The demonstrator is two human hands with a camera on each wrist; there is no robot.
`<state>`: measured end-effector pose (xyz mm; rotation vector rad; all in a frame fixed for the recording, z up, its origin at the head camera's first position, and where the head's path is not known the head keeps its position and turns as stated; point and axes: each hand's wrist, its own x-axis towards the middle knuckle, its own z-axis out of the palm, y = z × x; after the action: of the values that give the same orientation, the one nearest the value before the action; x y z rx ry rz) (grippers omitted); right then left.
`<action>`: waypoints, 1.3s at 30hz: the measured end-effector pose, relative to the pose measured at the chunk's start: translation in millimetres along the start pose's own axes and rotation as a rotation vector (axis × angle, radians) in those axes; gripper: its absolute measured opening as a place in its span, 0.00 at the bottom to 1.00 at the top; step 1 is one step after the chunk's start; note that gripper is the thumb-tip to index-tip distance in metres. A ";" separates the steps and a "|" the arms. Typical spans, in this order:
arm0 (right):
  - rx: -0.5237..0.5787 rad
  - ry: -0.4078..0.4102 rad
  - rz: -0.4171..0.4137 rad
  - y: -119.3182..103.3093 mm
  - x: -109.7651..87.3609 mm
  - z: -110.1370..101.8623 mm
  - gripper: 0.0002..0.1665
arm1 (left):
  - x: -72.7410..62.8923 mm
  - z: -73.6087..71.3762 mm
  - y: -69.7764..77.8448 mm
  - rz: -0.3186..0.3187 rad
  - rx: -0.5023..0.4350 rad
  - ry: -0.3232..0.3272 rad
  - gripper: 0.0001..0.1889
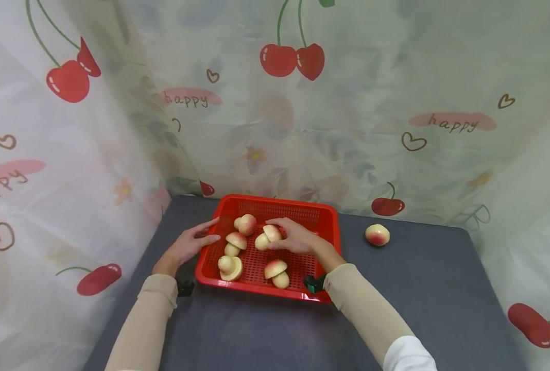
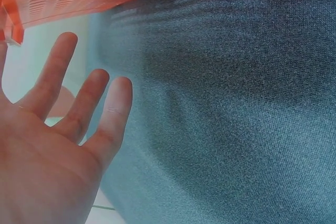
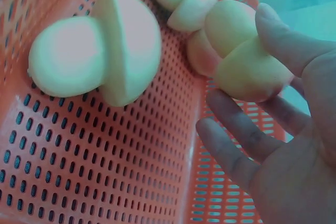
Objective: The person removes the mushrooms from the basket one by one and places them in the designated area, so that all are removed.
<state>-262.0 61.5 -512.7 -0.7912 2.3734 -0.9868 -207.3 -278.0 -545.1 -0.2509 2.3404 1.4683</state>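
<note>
A red plastic basket (image 1: 275, 294) holds several toy mushrooms with cream stems and pink-tinged caps. In its middle, my right hand (image 1: 295, 237) pinches a mushroom (image 3: 252, 72) between thumb and fingers, over the perforated floor. Nearer the front lies another mushroom (image 1: 277, 273), large in the right wrist view. Along the left side are an upside-down mushroom (image 1: 230, 268), one with its cap up (image 1: 235, 243) and one on its side (image 1: 245, 224). My left hand (image 1: 189, 247) is at the left rim, fingers extended; the left wrist view shows three straight fingers outside the basket wall.
The basket stands on a dark grey table (image 1: 409, 293). To its right on the table lies a round cream-and-red thing (image 1: 377, 235), perhaps another mushroom seen from its cap. A cherry-printed curtain (image 1: 303, 129) hangs behind the table and at both sides.
</note>
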 end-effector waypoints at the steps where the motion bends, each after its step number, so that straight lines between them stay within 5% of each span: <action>1: 0.008 0.011 -0.004 -0.9 -2.2 -0.5 0.40 | 0.0 0.2 0.9 0.003 0.006 -0.002 0.35; 15: 0.091 0.124 -0.042 -11.3 -26.4 -12.3 0.42 | -5.1 -1.3 4.7 0.028 0.019 -0.002 0.35; 24: 0.222 0.179 0.004 0.8 -43.6 -21.5 0.41 | -3.2 0.6 1.0 0.008 0.018 0.003 0.35; 39: 0.255 0.327 0.007 22.8 -75.2 -35.1 0.40 | -1.1 2.3 0.3 0.017 -0.005 0.001 0.35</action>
<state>-235.0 141.0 -493.5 -0.5591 2.4399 -1.4762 -205.8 -275.9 -545.3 -0.2335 2.3456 1.4831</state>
